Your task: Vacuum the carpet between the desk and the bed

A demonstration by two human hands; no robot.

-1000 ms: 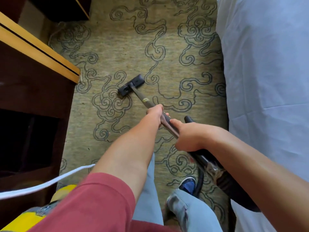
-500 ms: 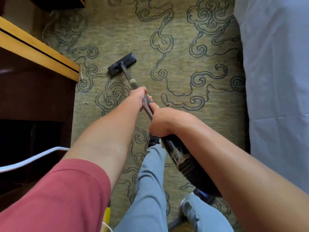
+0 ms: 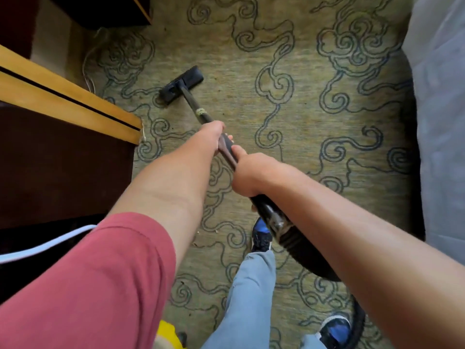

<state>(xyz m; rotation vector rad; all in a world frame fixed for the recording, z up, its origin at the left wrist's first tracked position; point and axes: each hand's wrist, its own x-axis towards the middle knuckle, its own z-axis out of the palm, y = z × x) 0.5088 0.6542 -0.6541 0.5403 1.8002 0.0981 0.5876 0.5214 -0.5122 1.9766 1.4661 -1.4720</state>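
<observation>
A black vacuum head (image 3: 181, 86) lies flat on the olive carpet (image 3: 297, 114) with blue swirl lines, near the desk corner. Its dark wand (image 3: 196, 109) slants back toward me. My left hand (image 3: 213, 137) grips the wand higher up. Just behind it, my right hand (image 3: 247, 173) grips the wand above the black ribbed hose (image 3: 299, 245). The wooden desk (image 3: 75, 107) stands at the left and the bed (image 3: 440, 122) with its pale sheet at the right.
My legs in blue jeans and blue-black shoes (image 3: 260, 234) stand on the carpet below the hose. A white cord (image 3: 47, 244) runs across the dark space under the desk. A dark cabinet (image 3: 100, 11) is at the far left. Something yellow (image 3: 167, 333) shows at the bottom.
The vacuum head has slid forward and left along the carpet toward the desk corner. Both hands kept their grip on the wand, and I stepped forward.
</observation>
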